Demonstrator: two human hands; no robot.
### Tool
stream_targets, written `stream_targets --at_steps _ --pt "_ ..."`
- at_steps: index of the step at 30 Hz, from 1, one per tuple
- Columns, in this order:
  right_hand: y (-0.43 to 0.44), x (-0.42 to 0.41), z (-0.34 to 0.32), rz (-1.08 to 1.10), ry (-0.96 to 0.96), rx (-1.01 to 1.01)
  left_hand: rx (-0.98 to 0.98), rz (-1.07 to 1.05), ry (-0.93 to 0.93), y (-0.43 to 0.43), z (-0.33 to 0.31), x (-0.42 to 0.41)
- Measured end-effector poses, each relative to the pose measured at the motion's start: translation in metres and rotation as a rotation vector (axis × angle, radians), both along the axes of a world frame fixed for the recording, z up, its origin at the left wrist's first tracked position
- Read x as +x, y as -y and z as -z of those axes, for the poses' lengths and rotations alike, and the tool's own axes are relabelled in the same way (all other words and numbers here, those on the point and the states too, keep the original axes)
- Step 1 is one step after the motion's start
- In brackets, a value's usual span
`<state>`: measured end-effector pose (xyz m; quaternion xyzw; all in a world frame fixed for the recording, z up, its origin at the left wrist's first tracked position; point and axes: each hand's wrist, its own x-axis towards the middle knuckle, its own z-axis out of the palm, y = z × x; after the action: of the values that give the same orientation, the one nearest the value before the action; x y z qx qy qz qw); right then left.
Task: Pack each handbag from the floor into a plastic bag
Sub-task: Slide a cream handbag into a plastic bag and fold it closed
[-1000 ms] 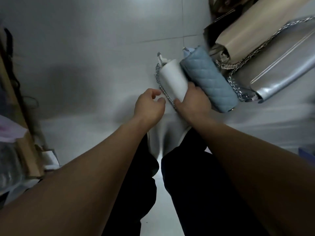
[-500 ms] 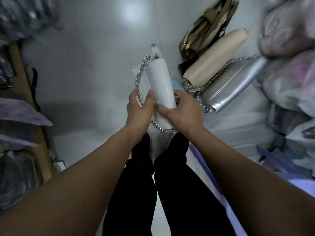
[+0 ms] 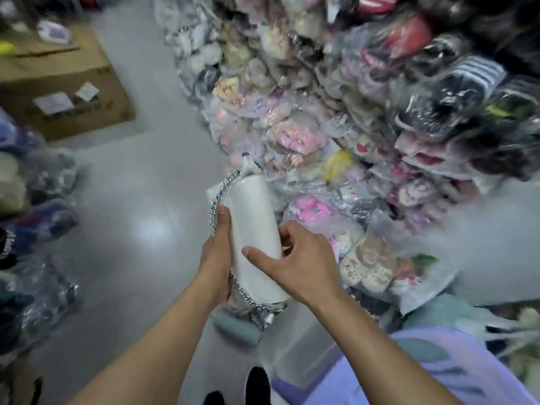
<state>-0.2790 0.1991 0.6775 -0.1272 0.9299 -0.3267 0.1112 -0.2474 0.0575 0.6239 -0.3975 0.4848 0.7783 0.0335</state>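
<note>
A smooth, glossy white finish is seen on the handbag [image 3: 253, 229]. Its chain [image 3: 222, 190] is shiny metal. The floor [image 3: 140, 200] is polished.

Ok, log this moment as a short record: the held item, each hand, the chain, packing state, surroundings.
held item: white handbag, in both hands
left hand: grips its left edge, beside the chain
right hand: thumb on the front, fingers curled round the right edge
chain: silver, down the left side, looping under the bottom
packing: no wrap shows over its front
surroundings: pile of plastic-wrapped goods at right; cardboard box upper left; grey floor
</note>
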Motion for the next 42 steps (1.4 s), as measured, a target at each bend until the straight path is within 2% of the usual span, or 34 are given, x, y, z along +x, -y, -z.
stream_targets --at_steps 4,8,12,15,20,22,25,30,34,37,42 --pt "-0.054 -0.004 -0.098 0.160 -0.169 0.064 -0.095 0.218 -0.099 -0.047 -0.089 -0.023" --pt "-0.121 0.013 -0.171 0.337 -0.232 0.112 -0.060 0.453 -0.206 -0.110 -0.157 -0.026" --pt "-0.182 0.041 -0.216 0.504 -0.368 0.111 -0.064 0.679 -0.343 -0.173 -0.204 -0.009" --pt "-0.217 0.065 -0.227 0.572 -0.375 0.087 -0.048 0.742 -0.369 -0.212 -0.218 0.009" --pt "-0.290 0.116 -0.234 0.464 -0.324 -0.177 0.001 0.940 -0.362 -0.275 -0.232 0.047" --pt "-0.325 0.133 -0.233 0.397 -0.248 -0.314 0.008 1.088 -0.330 -0.301 -0.230 0.060" --pt "-0.376 0.156 -0.225 0.416 -0.135 -0.476 0.034 1.268 -0.283 -0.339 -0.225 0.080" --pt "-0.436 0.183 -0.199 0.630 -0.103 -0.493 -0.009 1.350 -0.355 -0.391 -0.226 0.109" --pt "-0.471 0.198 -0.166 0.839 -0.024 -0.534 -0.083 1.307 -0.248 -0.417 -0.219 0.106" --pt "-0.487 0.209 -0.137 1.024 0.129 -0.599 -0.041 1.280 -0.170 -0.417 -0.210 0.103" --pt "-0.506 0.221 -0.075 1.183 0.384 -0.652 0.116 1.284 -0.011 -0.412 -0.187 0.102"
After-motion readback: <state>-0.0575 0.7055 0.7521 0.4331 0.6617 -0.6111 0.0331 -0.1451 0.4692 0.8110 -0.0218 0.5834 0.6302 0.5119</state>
